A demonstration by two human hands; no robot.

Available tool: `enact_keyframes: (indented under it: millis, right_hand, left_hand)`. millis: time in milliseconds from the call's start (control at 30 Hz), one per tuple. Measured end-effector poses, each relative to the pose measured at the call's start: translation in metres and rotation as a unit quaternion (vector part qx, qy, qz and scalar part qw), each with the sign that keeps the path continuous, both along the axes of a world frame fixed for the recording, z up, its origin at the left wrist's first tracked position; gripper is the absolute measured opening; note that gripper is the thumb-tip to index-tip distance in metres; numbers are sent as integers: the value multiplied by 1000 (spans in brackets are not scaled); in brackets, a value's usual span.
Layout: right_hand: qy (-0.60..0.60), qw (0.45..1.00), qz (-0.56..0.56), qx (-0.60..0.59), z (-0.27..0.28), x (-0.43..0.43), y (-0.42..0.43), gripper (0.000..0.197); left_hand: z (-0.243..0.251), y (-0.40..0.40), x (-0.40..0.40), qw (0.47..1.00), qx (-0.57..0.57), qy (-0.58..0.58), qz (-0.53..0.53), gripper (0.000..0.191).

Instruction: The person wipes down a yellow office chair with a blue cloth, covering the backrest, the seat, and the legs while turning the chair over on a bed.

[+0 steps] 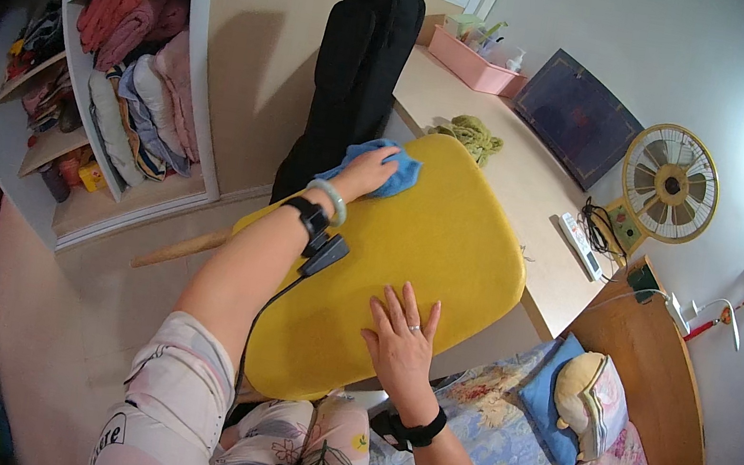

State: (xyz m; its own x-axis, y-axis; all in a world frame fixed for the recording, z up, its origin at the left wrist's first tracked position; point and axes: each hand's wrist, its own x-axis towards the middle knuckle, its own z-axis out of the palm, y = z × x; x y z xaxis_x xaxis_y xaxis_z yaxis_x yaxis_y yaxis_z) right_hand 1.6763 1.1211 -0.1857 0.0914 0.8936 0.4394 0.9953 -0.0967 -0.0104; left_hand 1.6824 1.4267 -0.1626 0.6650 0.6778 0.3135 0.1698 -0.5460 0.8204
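Observation:
A yellow upholstered chair (415,232) stands before me, and one wooden leg (182,249) sticks out to its left. My left hand (368,173) grips a blue cloth (400,177) against the cushion's far left edge. Part of the cloth is hidden under the palm and fingers. That wrist wears a pale bangle (333,199) and a black strap with a small device (325,254), from which a cable runs down. With fingers spread, my right hand (401,338) rests on the near right part of the yellow surface and holds nothing.
Behind the chair a black instrument case (361,65) leans upright. A desk (527,205) carries a crumpled green cloth (473,138), a pink bin (472,67), a remote control (579,243) and a fan (670,183). Right is a bed (476,450); left, an open wardrobe (192,61).

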Motion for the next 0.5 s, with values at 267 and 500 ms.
enact_keyframes:
  millis: [267, 500]
  right_hand:
    - [-9, 1000, 0, 12, -6, 1, 1, 43]
    - [13, 1000, -25, -7, -11, 8, -4, 46]
  left_hand:
    - [51, 20, 72, 989, 97, 18, -108, 56]
    - [30, 45, 58, 992, -60, 50, -100, 54]
